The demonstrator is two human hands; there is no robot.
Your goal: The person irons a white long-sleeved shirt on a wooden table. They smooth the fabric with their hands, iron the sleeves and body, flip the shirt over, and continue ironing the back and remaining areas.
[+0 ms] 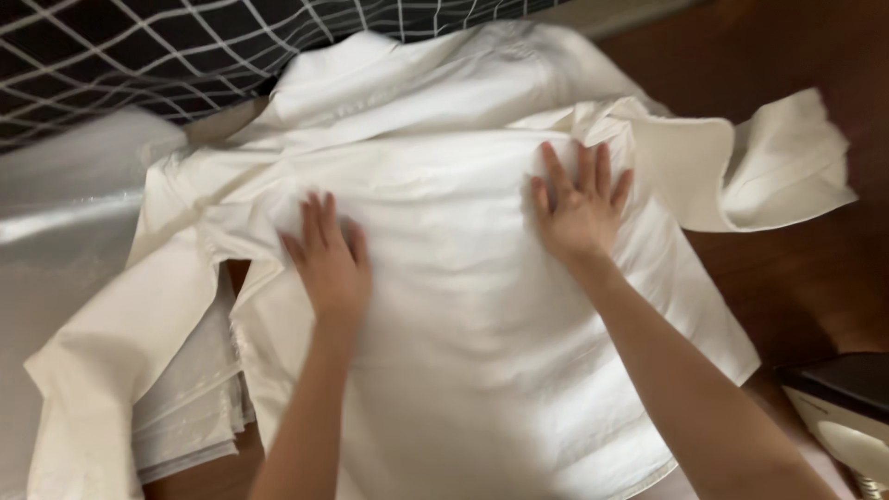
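Left hand point(329, 255): flat, palm down, fingers straight and close together, pointing away from the body.
Right hand point(579, 206): flat, palm down, fingers spread apart and stretched forward.
Left forearm: bare, reaching up from the lower edge, nearly straight.
Right forearm: bare, slanting in from the lower right corner.
Spacing: hands well apart, roughly level.

The shirt point(463, 306) under both hands is plain white, no print on it. Far left, a black cloth point(139, 51) carries a thin white grid of squares. The surface point(796, 268) on the right is dark reddish brown wood. Near right, an iron point(847, 417) shows cream with a black top.
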